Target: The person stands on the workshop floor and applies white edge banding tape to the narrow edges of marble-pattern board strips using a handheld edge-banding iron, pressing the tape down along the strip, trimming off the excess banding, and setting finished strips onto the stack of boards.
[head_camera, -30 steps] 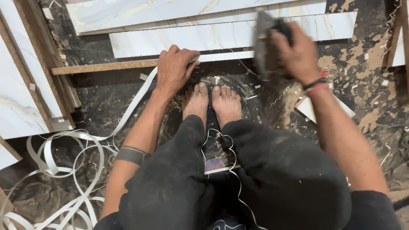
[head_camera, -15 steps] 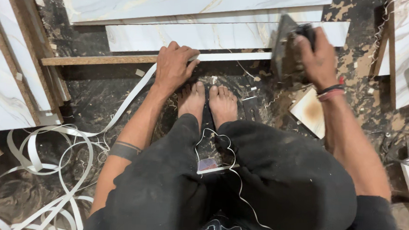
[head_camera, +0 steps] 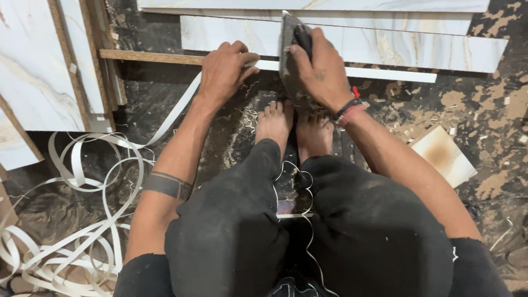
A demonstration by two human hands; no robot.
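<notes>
My right hand (head_camera: 319,64) grips the black handle of a grey clothes iron (head_camera: 291,53), which stands on the white edge band of a narrow board (head_camera: 394,74) lying on edge across the floor. My left hand (head_camera: 223,71) presses flat on the same board just left of the iron, where the white edge band strip (head_camera: 175,111) runs off to the left and down. My bare feet (head_camera: 295,123) rest on the floor right below both hands, knees bent in dark trousers.
Marble-pattern laminated panels (head_camera: 366,42) lie beyond the board and at the left (head_camera: 21,63). Loose white banding coils (head_camera: 74,217) pile at the lower left. A small scorched square board piece (head_camera: 444,155) lies at the right. Wood shavings litter the dark floor.
My right hand has carried the iron leftward from the right side onto the board, close beside my left hand. The left hand has stayed on the board's edge.
</notes>
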